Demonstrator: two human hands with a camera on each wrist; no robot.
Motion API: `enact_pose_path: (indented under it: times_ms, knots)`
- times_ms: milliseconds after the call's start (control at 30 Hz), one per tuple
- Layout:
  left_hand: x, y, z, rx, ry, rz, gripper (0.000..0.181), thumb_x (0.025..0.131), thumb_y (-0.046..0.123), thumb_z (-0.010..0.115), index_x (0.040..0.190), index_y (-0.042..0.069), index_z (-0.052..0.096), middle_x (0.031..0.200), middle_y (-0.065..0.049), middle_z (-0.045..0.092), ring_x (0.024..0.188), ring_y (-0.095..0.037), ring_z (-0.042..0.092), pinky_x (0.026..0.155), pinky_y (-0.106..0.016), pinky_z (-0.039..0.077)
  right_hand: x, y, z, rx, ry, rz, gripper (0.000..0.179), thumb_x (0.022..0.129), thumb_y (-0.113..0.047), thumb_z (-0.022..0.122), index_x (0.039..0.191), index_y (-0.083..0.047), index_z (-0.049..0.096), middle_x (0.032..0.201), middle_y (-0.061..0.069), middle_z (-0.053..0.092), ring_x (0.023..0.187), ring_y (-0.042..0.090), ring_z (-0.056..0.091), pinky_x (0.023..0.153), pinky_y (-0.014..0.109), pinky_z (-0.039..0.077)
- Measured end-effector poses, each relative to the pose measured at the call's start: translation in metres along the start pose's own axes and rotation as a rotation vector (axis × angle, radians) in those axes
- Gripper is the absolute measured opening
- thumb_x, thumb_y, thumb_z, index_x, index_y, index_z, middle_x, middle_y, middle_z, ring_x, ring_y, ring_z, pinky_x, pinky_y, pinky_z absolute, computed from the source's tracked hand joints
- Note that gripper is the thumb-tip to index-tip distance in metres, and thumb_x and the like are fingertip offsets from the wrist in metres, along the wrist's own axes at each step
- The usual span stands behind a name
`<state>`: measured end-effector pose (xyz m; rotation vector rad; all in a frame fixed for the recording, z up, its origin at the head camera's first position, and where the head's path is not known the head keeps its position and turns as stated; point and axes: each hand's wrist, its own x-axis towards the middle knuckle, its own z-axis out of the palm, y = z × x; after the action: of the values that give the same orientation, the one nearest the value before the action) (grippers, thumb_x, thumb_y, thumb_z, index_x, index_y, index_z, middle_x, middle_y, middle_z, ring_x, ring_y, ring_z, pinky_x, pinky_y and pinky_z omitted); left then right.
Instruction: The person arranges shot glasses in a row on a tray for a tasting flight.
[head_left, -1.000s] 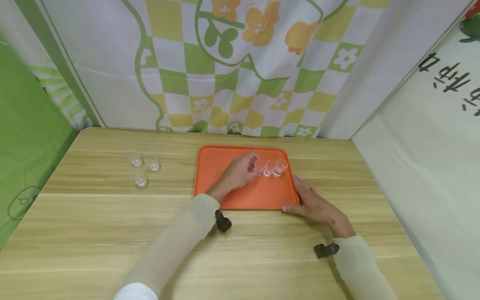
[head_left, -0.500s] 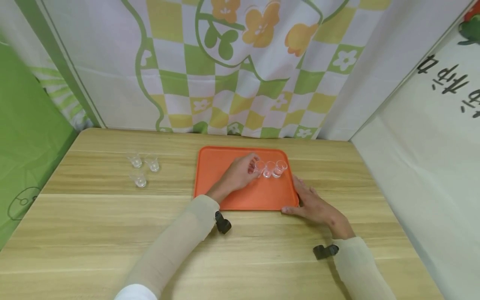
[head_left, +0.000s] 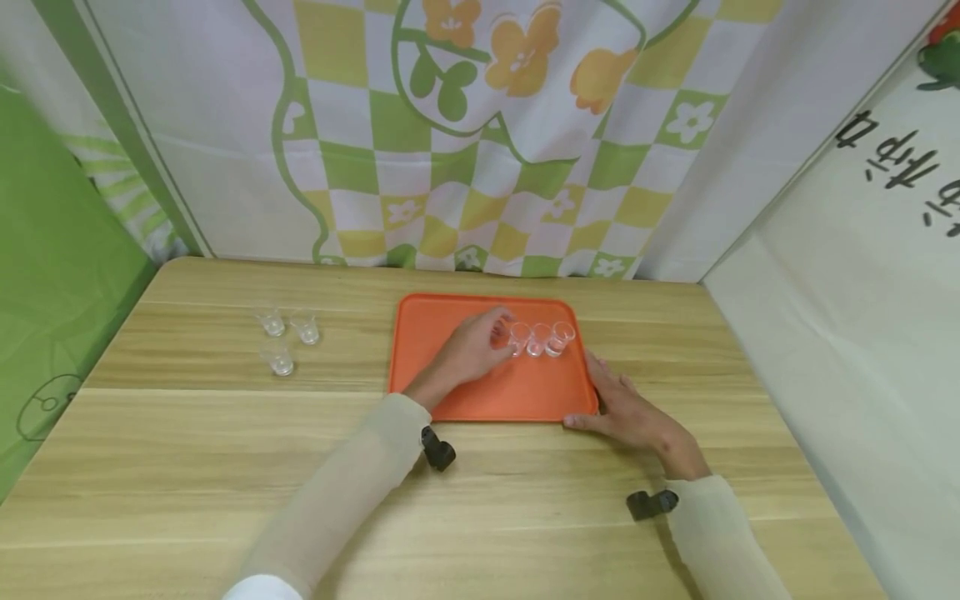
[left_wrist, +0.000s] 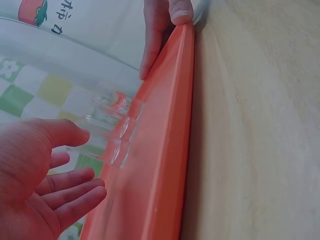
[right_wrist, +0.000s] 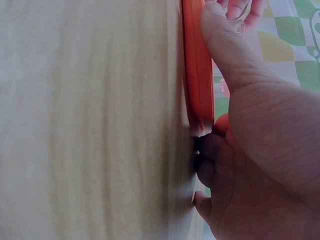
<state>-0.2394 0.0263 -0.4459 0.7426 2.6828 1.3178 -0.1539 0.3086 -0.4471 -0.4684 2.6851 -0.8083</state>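
An orange tray (head_left: pixel 525 392) lies on the wooden table, with three small clear shot glasses (head_left: pixel 540 340) upright in a row near its right side. My left hand (head_left: pixel 468 346) is over the tray, left of the row. In the left wrist view, its fingers (left_wrist: pixel 75 192) are spread and relaxed, and the thumb is close beside the nearest glass (left_wrist: pixel 117 152); whether it touches cannot be told. My right hand (head_left: pixel 630 412) holds the tray's near right corner, thumb along the front edge and fingers at the right side.
Three more clear glasses, among them a front one (head_left: pixel 279 360), stand in a loose cluster on the table's left (head_left: pixel 187 433). A patterned curtain (head_left: pixel 480 192) hangs behind the table, and a white panel (head_left: pixel 847 333) borders the right side.
My left hand has let go of the leftmost glass in the row and shifted slightly left. My right hand keeps its place at the tray corner.
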Motion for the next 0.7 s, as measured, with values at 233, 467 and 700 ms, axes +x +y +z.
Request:
enact_pose_path:
  times_ms: [233,467,700]
  knots:
    - [-0.008,-0.004,-0.012,-0.031,0.026,0.001,0.044,0.096,0.021,0.075,0.135,0.007,0.060,0.120,-0.010,0.067,0.113,-0.023,0.062,0.096,-0.039,0.052,0.000,-0.001,0.000,0.002,0.001,0.006,0.116,0.092,-0.053,0.075,0.165,-0.008,-0.003,0.170,0.018,0.011,0.155,0.039,0.001,0.121,0.064,0.001]
    - [-0.024,-0.007,-0.028,-0.043,0.050,0.013,0.040,0.095,0.017,0.076,0.130,0.004,0.063,0.123,-0.012,0.067,0.113,-0.026,0.063,0.098,-0.038,0.052,0.000,-0.001,0.001,0.005,0.001,-0.009,0.115,0.093,-0.051,0.075,0.165,-0.009,-0.004,0.170,0.019,0.009,0.155,0.040,0.001,0.121,0.066,0.001]
    - [-0.039,-0.009,-0.042,-0.086,0.066,0.046,0.039,0.094,0.013,0.076,0.128,0.000,0.063,0.125,-0.016,0.067,0.114,-0.031,0.063,0.098,-0.041,0.052,-0.001,-0.001,0.000,0.001,0.007,-0.016,0.114,0.093,-0.051,0.074,0.165,-0.009,-0.004,0.170,0.020,0.009,0.155,0.042,0.002,0.120,0.067,0.001]
